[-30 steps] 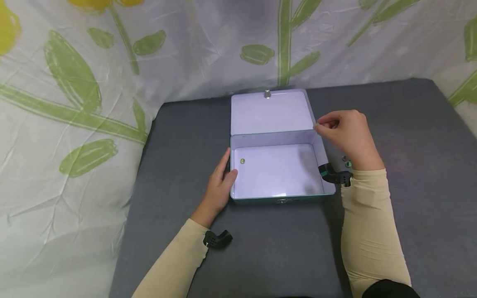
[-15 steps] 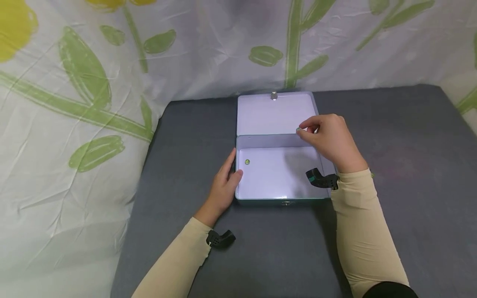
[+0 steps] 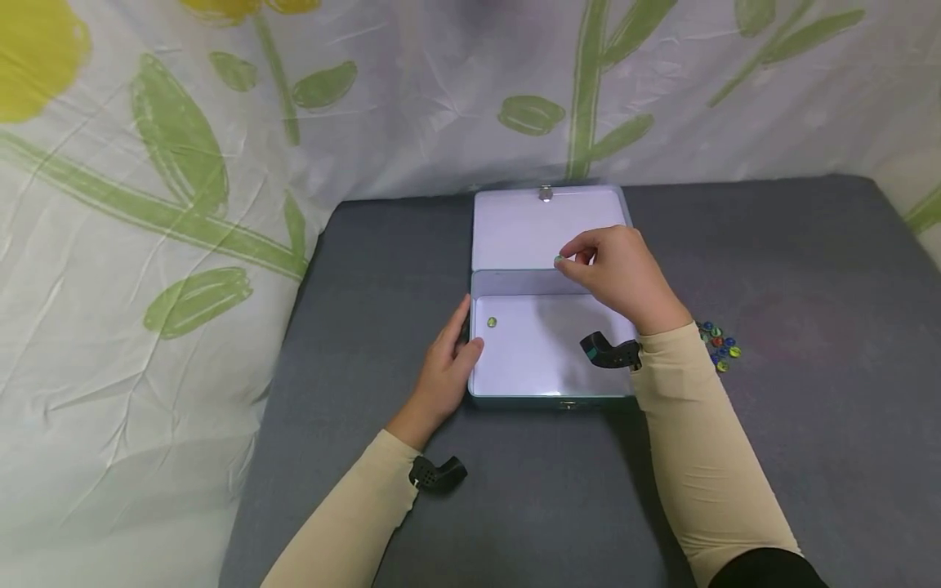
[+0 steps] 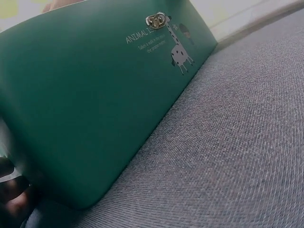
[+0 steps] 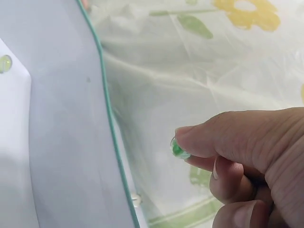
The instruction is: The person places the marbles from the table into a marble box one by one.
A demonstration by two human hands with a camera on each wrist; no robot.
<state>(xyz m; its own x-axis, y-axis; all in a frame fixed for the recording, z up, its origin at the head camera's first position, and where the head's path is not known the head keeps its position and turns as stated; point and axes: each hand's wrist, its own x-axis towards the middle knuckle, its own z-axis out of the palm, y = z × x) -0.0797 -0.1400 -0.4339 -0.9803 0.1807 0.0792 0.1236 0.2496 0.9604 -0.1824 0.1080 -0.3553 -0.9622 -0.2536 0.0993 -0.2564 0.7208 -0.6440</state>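
Observation:
My right hand pinches a clear marble with green inside between thumb and index finger. It holds the marble above the back part of an opened tin box, in front of the raised lid. The box is green outside and white inside, with a giraffe print on its front. My left hand holds the box's left side, thumb over the rim and fingers along the outer wall. One yellow-green marble lies inside, near the left wall.
Several coloured marbles lie in a cluster on the grey cloth right of the box, partly hidden by my right sleeve. A metal clasp juts from the box front. Behind the table hangs a flower-printed white sheet.
My right hand, pinching the marble, has moved left from the box's right edge to over its back middle. More of the marble cluster now shows. The left hand stays on the box.

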